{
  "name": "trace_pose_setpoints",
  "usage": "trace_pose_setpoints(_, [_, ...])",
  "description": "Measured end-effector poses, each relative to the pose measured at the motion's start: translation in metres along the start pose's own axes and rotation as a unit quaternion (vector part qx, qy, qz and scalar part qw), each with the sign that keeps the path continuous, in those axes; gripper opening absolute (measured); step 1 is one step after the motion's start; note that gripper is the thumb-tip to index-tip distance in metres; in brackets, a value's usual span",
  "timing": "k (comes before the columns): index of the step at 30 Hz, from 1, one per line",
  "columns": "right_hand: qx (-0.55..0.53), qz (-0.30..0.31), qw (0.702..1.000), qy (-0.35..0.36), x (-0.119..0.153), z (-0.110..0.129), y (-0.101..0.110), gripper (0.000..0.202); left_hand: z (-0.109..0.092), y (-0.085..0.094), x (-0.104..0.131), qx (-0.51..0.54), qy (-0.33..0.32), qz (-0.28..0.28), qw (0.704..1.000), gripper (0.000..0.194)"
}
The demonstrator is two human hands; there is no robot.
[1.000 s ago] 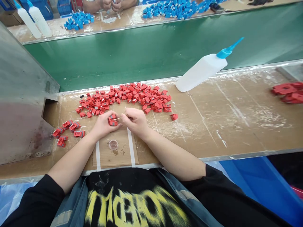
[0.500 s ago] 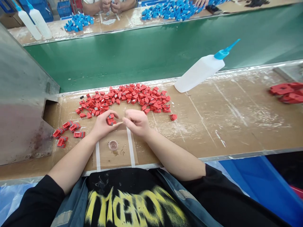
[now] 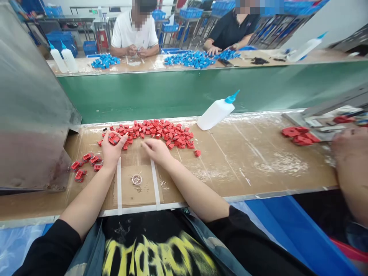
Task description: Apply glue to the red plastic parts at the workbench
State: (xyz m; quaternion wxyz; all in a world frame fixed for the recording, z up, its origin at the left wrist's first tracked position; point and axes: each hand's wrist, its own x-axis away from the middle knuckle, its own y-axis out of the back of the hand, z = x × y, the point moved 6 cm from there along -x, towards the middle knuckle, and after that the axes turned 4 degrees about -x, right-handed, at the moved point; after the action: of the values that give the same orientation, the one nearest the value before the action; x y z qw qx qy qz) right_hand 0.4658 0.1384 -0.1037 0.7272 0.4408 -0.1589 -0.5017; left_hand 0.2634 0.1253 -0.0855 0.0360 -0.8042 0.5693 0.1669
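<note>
My left hand [image 3: 110,150] is curled round a red part [image 3: 114,138] at the left end of a pile of small red parts [image 3: 175,135]. To its right, just in front of the pile, my right hand [image 3: 156,150] has its fingers bent together; anything between the fingertips is too small to tell. Nearer to me a small round dish [image 3: 137,179] with a thin stick in it rests on a cardboard piece [image 3: 146,193] with white strips. Several red parts with grey pieces [image 3: 87,157] lie left of my left forearm.
A white bottle with a blue nozzle [image 3: 215,114] leans behind the pile. A metal panel [image 3: 31,99] stands at left. Larger red parts [image 3: 299,136] and another person's arm [image 3: 352,168] are at right. Two people sit beyond the green divider [image 3: 161,92].
The view has tilted up. My left hand has moved left with the red part, apart from my right hand. The stick now stands in the dish. Another person's arm has appeared at right.
</note>
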Motion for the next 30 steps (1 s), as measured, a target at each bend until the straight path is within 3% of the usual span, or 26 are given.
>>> trace_pose_setpoints(2, [0.064, -0.046, 0.993, -0.090, -0.016, -0.015, 0.009, 0.041, -0.002, -0.003, 0.000, 0.013, 0.030, 0.041, 0.999, 0.045])
trace_pose_setpoints(5, [0.123, -0.032, 0.987, -0.102, -0.037, -0.020, 0.009, 0.032, -0.001, -0.009, 0.006, 0.012, 0.071, 0.093, 0.993, 0.050])
trace_pose_setpoints(11, [0.181, 0.061, 0.981, -0.023, -0.043, -0.011, -0.002, 0.035, 0.006, -0.011, 0.020, 0.012, 0.123, 0.133, 0.983, 0.050])
trace_pose_setpoints(15, [0.143, 0.118, 0.982, 0.046, -0.032, -0.008, -0.006, 0.029, 0.004, -0.008, 0.020, -0.037, 0.074, 0.142, 0.986, 0.049])
trace_pose_setpoints(19, [0.071, 0.178, 0.970, 0.149, -0.022, -0.004, -0.013, 0.037, 0.004, -0.004, 0.022, -0.079, 0.027, 0.120, 0.989, 0.044])
trace_pose_setpoints(26, [0.057, 0.133, 0.960, 0.239, -0.026, 0.000, -0.025, 0.032, 0.015, -0.006, 0.029, -0.074, 0.027, 0.122, 0.989, 0.046])
trace_pose_setpoints(30, [0.024, 0.128, 0.947, 0.292, -0.024, 0.013, -0.036, 0.027, 0.013, -0.001, 0.027, -0.056, -0.004, 0.083, 0.995, 0.050])
